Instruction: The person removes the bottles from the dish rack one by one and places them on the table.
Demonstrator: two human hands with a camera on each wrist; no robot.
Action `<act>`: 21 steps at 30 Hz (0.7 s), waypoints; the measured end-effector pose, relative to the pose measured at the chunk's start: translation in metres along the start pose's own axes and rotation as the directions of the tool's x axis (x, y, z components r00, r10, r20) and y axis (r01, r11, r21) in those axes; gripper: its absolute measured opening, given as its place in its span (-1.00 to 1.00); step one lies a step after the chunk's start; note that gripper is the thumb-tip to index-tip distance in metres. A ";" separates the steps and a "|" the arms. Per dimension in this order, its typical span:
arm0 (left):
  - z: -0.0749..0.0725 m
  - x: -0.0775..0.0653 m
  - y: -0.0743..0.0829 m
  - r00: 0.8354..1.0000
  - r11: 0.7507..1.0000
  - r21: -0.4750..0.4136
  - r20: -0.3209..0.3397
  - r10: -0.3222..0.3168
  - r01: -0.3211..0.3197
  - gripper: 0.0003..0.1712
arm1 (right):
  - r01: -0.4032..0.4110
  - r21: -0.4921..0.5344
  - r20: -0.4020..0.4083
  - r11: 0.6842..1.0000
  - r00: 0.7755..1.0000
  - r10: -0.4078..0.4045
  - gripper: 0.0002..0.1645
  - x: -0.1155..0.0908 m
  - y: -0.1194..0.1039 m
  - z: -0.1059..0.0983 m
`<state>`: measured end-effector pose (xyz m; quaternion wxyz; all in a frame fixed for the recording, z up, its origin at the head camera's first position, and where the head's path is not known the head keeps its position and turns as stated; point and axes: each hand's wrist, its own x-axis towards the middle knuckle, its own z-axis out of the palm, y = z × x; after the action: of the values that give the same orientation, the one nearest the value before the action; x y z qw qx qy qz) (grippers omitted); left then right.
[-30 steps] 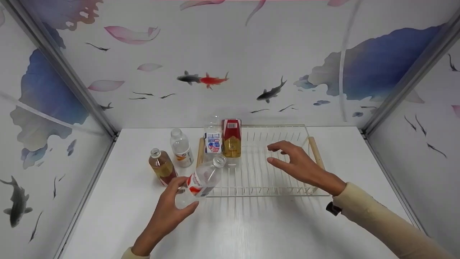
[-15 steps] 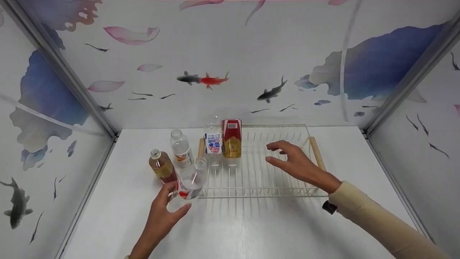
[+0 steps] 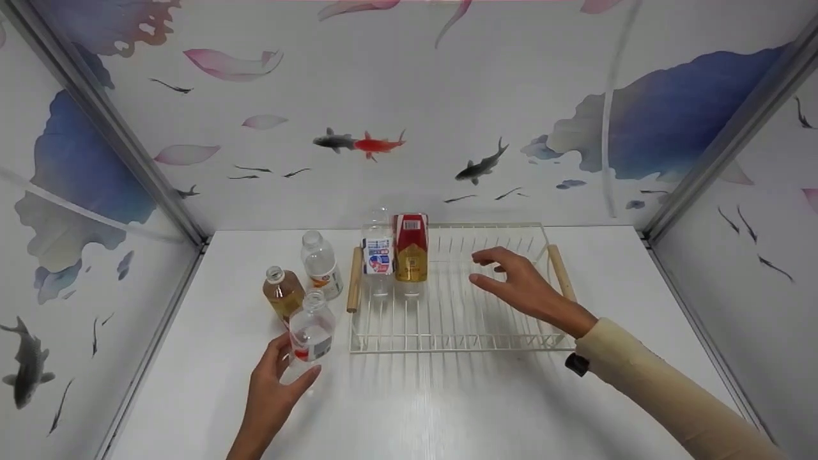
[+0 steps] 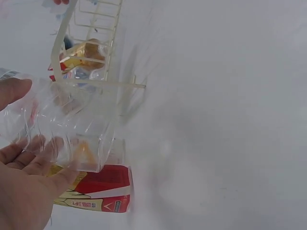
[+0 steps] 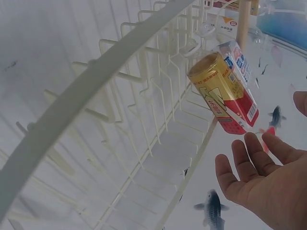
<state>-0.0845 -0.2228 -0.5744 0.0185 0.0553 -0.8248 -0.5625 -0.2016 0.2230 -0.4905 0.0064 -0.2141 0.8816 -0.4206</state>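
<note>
My left hand [image 3: 268, 390] grips a clear plastic bottle [image 3: 312, 335] with a red-marked label, held nearly upright left of the wire rack [image 3: 447, 351]. In the left wrist view, the thumb and fingers lie on opposite sides of that bottle. Close behind it stand an amber bottle [image 3: 283, 295] and another clear bottle [image 3: 321, 263] with an orange-marked label. Over the right half of the rack hovers my right hand [image 3: 521, 289], fingers apart and holding nothing. A red-and-gold labelled bottle [image 3: 411, 249] and a blue-and-white labelled bottle [image 3: 378, 255] lie in the rack's left part.
Wooden handles [image 3: 354, 280] are fixed at both ends of the rack. The white table [image 3: 409, 409] extends in front of it. Patterned walls [image 3: 409, 76] with painted fish close off the back and both sides.
My left hand has moved left and toward me with the clear bottle, away from the rack, and the bottle has turned more upright. The right hand has barely shifted.
</note>
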 end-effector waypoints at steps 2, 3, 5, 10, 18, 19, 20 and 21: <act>-0.002 0.000 -0.005 1.000 1.000 -0.007 -0.013 -0.018 0.018 -0.09 | 0.000 0.002 0.005 1.000 1.000 0.000 -0.36 0.003 0.002 0.001; -0.003 0.000 -0.007 0.999 1.000 -0.007 -0.019 -0.030 0.030 -0.08 | -0.005 0.003 0.007 1.000 1.000 0.005 -0.36 0.004 0.003 0.001; -0.005 -0.001 -0.011 0.998 0.999 -0.007 -0.032 -0.047 0.047 -0.08 | -0.015 0.008 0.011 1.000 1.000 0.015 -0.35 0.007 0.005 0.002; -0.007 -0.001 -0.019 0.996 0.998 -0.026 -0.060 -0.064 0.062 -0.08 | -0.041 0.015 0.026 0.999 0.999 0.040 -0.31 0.015 0.008 0.005; -0.008 0.004 -0.029 0.993 0.994 -0.056 -0.075 -0.095 0.091 -0.09 | -0.061 0.021 0.048 0.998 0.997 0.060 -0.31 0.026 0.009 0.016; -0.008 0.004 -0.031 0.992 0.994 -0.060 -0.074 -0.101 0.097 -0.09 | -0.065 0.022 0.049 0.998 0.997 0.064 -0.32 0.028 0.009 0.017; -0.009 0.005 -0.032 0.991 0.992 -0.064 -0.073 -0.109 0.104 -0.08 | -0.068 0.023 0.050 0.997 0.996 0.067 -0.31 0.029 0.009 0.019; -0.009 0.005 -0.033 0.991 0.991 -0.068 -0.072 -0.116 0.111 -0.08 | -0.068 0.021 0.052 0.997 0.996 0.067 -0.31 0.031 0.009 0.020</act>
<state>-0.0869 -0.2435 -0.6017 0.0193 0.1229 -0.8006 -0.5861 -0.2290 0.2015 -0.5052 0.0458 -0.1949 0.8829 -0.4247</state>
